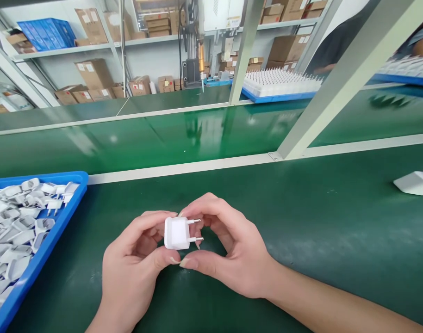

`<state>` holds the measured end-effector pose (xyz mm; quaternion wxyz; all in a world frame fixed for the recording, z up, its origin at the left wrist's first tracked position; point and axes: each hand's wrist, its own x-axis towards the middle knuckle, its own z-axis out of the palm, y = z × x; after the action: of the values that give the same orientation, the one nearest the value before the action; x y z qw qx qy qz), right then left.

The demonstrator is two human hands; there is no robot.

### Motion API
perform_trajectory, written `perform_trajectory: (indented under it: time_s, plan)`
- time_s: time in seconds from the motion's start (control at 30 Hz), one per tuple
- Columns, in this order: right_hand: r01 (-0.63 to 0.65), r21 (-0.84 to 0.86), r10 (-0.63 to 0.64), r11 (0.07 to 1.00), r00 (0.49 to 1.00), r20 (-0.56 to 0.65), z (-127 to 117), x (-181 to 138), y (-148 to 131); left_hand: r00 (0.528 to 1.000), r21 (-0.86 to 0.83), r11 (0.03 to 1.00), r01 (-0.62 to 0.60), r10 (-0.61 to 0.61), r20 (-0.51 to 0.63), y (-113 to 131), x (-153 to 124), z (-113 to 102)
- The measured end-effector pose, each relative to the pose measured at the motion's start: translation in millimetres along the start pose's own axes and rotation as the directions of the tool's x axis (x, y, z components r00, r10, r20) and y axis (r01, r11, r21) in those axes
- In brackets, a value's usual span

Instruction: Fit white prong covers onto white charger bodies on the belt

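Observation:
A white two-pin plug adapter (177, 233) is held up over the green work surface, its two metal-tipped pins pointing right. My left hand (135, 261) grips its left end between thumb and bent fingers. From the right, my right hand (228, 245) curls around the pin side, its index fingertip at the adapter's upper edge and its thumb just below the lower edge. The thumbs of both hands nearly meet under the adapter. Some of the right fingers are partly hidden behind the pins.
A blue tray (80, 180) piled with white plug parts stands at the left. A white piece (415, 182) lies at the right edge. Beyond the green belt (145, 143), a blue tray holds rows of pinned parts (283, 82). A slanted metal post (332, 92) crosses the right side.

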<state>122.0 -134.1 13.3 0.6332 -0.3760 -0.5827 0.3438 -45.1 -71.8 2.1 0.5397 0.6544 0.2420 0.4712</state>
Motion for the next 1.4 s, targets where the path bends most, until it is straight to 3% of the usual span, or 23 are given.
perform_trajectory:
  time_s: [0.13,0.57,0.7,0.83,1.03,1.17,1.3,1.4]
  plan:
    - [0.005,-0.037,-0.006,0.999,1.0,-0.022,0.3,1.8,0.1,0.999,-0.067,0.998,-0.005,0.008,0.041,-0.1,1.3,2.3]
    - [0.109,-0.085,-0.109,0.99,0.994,0.002,-2.0,1.3,2.9,0.997,-0.051,0.998,-0.039,0.042,0.061,2.8,0.8,-0.7]
    - [0.205,-0.192,-0.208,0.96,0.978,0.004,-1.9,2.0,0.3,0.999,-0.056,0.998,0.037,-0.036,0.023,6.1,-1.1,1.4]
    - [0.293,-0.281,-0.299,0.914,0.954,0.022,-1.8,3.0,-3.4,0.984,-0.182,0.969,0.167,-0.177,-0.037,11.6,-5.0,10.8]
    - [0.333,-0.321,-0.347,0.887,0.938,0.014,-2.8,3.7,-4.4,0.983,-0.284,0.942,0.179,-0.156,0.102,14.7,-9.2,14.2]
    - [0.389,-0.415,-0.405,0.822,0.913,0.053,-6.3,4.0,-7.6,0.975,-0.104,0.993,0.052,-0.028,0.222,14.3,-6.4,5.8]
    - [0.452,-0.583,-0.465,0.675,0.874,0.14,-8.2,4.4,-10.3,0.966,0.133,0.982,-0.133,0.098,0.24,16.3,-5.5,4.9]
    - [0.512,-0.651,-0.523,0.56,0.828,0.202,-9.3,5.7,-10.0,0.962,0.209,0.966,-0.156,0.1,0.255,16.2,-7.5,7.1]
